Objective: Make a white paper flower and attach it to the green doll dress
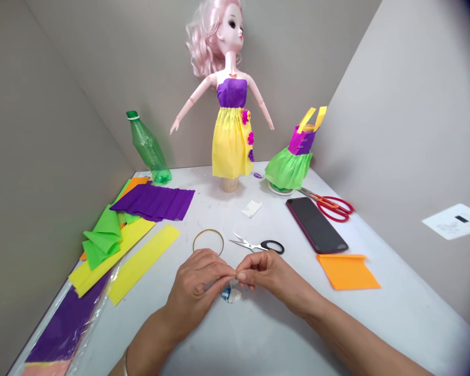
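My left hand (pixel 196 282) and my right hand (pixel 262 274) meet at the fingertips above the white table (pixel 391 318). Between them they pinch a small pale piece (pixel 235 282), perhaps clear tape, mostly hidden by my fingers. Just below my hands lies a small blue and white object (pixel 232 295). A thin gold hoop (pixel 208 241) rests just beyond my left hand. Small black-handled scissors (pixel 258 244) lie open beyond my right hand.
A doll in a purple and yellow paper dress (pixel 231 136) stands at the back, next to a small green and purple paper dress (pixel 293 156). A phone (pixel 316 225), red-handled scissors (pixel 331 206), crepe paper sheets (pixel 152 202) and a green bottle (pixel 149 149) surround the work area.
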